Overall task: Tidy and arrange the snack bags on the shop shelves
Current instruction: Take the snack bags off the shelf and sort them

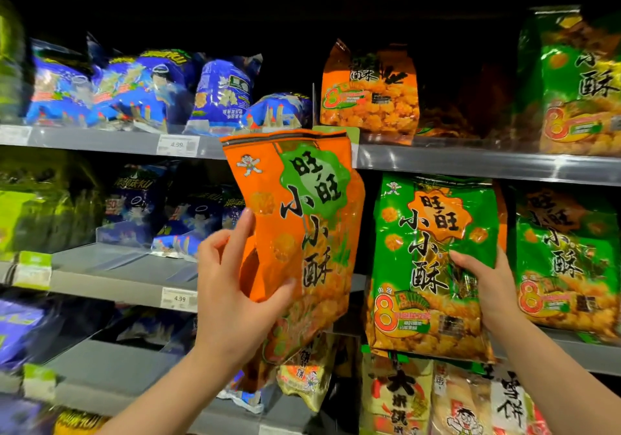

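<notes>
1. The orange bag (295, 219) is held clear of the shelves, slightly tilted, in front of the grey rail of the upper shelf (470, 162). It is gripped at its lower left edge by the left hand (235, 293), with the thumb laid across the front, the fingers curled behind and the forefinger stretched up the side.
2. The green bag (433, 266) stands upright at the front of the middle shelf, just beside the orange one. Its right edge is gripped by the right hand (487, 280), thumb on the face, fingers hidden behind.
3. Both bags are judged light and puffed with air, and the brittle pieces inside would be crushed by a hard squeeze.
4. The film is glossy and crinkled, and probably slippery. A hold at a side seam or the flat top seal is judged safer than pressure on the belly.
5. The shape is soft and pillow-like under a crimped top, so slumping is likely unless each bag is leaned against its neighbours.
6. A matching orange bag on the upper shelf (369, 95) is seen upright, while the blue bags (134, 91) to its left lie slumped.
</notes>
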